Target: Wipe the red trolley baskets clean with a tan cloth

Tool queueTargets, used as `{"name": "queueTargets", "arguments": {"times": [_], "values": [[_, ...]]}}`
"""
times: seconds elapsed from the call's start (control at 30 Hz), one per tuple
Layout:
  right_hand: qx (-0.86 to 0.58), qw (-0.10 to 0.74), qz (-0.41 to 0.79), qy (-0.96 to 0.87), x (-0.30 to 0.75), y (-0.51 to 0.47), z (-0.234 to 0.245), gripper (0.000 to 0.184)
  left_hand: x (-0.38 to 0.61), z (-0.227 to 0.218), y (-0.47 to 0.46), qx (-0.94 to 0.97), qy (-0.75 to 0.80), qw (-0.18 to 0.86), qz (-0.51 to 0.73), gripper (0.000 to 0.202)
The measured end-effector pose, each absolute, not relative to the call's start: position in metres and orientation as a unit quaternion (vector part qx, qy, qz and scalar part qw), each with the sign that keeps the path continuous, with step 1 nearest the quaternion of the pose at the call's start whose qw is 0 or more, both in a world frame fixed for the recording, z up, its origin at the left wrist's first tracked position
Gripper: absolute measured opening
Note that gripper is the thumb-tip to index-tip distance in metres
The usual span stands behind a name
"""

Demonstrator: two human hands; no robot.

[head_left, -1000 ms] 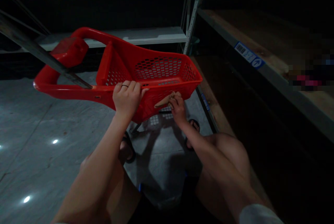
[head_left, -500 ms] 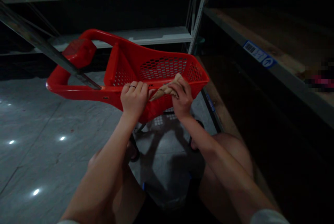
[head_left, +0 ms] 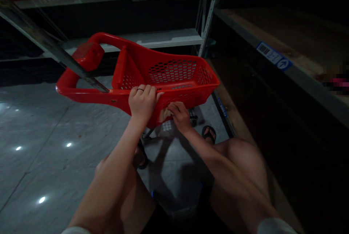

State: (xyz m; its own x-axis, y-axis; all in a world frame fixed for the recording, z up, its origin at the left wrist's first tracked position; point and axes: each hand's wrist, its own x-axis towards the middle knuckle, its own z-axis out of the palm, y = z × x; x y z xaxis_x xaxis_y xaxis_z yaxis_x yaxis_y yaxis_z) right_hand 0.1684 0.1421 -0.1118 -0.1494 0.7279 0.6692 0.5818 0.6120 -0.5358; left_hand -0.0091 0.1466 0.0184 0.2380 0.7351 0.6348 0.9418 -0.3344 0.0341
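A red plastic shopping cart basket (head_left: 174, 70) with perforated walls stands in front of me. My left hand (head_left: 142, 103) grips its near rim, fingers curled over the edge, a ring on one finger. My right hand (head_left: 178, 114) is lower, pressed against the basket's outer side wall, fingers closed on a light tan cloth (head_left: 165, 114) that mostly hides behind the hand. My bare knees show below.
A grey metal bar (head_left: 51, 50) slants across the cart's handle (head_left: 81, 55). Metal shelving (head_left: 169, 37) stands behind the cart. A wooden shelf with a blue label (head_left: 274, 58) runs along the right. Grey tiled floor (head_left: 40, 146) lies to the left; sandalled feet (head_left: 208, 134) under the cart.
My right hand has dropped with the cloth from the basket's top rim down to its outer side wall. The left hand has kept its grip on the rim.
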Motion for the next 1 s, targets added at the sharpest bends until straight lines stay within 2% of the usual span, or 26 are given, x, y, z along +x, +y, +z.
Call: {"name": "queueTargets", "arguments": {"times": [0.1, 0.17, 0.27, 0.4, 0.5, 0.63, 0.7, 0.77, 0.83, 0.9, 1.0], "values": [[-0.448, 0.568, 0.051, -0.689, 0.159, 0.151, -0.069, 0.042, -0.006, 0.021, 0.143, -0.767, -0.547, 0.206, -0.264, 0.052], [-0.456, 0.6, 0.048, -0.655, 0.151, 0.148, -0.063, 0.041, -0.003, 0.021, 0.139, -0.768, -0.549, 0.209, -0.255, 0.051], [-0.473, 0.594, 0.099, -0.643, 0.144, 0.127, -0.1, 0.039, 0.0, 0.022, 0.131, -0.772, -0.545, 0.222, -0.242, 0.05], [-0.551, 0.528, 0.242, -0.599, 0.145, 0.094, -0.171, 0.024, 0.006, 0.023, 0.118, -0.776, -0.549, 0.201, -0.236, 0.048], [-0.587, 0.544, 0.249, -0.545, 0.147, 0.09, -0.184, 0.02, 0.014, 0.024, 0.107, -0.78, -0.558, 0.184, -0.215, 0.04], [-0.593, 0.599, 0.236, -0.483, 0.147, 0.108, -0.132, 0.021, 0.025, 0.029, 0.095, -0.799, -0.547, 0.17, -0.184, 0.031], [-0.584, 0.622, 0.226, -0.47, 0.147, 0.116, -0.089, 0.02, 0.023, 0.037, 0.085, -0.831, -0.499, 0.155, -0.192, 0.037], [-0.56, 0.645, 0.209, -0.475, 0.144, 0.122, -0.047, 0.03, 0.014, 0.05, 0.07, -0.856, -0.449, 0.144, -0.211, 0.045], [-0.479, 0.689, 0.173, -0.516, 0.137, 0.125, -0.02, 0.035, -0.005, 0.066, 0.052, -0.851, -0.44, 0.149, -0.246, 0.047], [-0.444, 0.684, 0.15, -0.559, 0.128, 0.122, -0.014, 0.04, -0.031, 0.081, 0.036, -0.807, -0.478, 0.168, -0.303, 0.044], [-0.483, 0.626, 0.164, -0.589, 0.115, 0.104, -0.046, 0.041, -0.07, 0.095, 0.021, -0.697, -0.563, 0.204, -0.394, 0.038]]}}
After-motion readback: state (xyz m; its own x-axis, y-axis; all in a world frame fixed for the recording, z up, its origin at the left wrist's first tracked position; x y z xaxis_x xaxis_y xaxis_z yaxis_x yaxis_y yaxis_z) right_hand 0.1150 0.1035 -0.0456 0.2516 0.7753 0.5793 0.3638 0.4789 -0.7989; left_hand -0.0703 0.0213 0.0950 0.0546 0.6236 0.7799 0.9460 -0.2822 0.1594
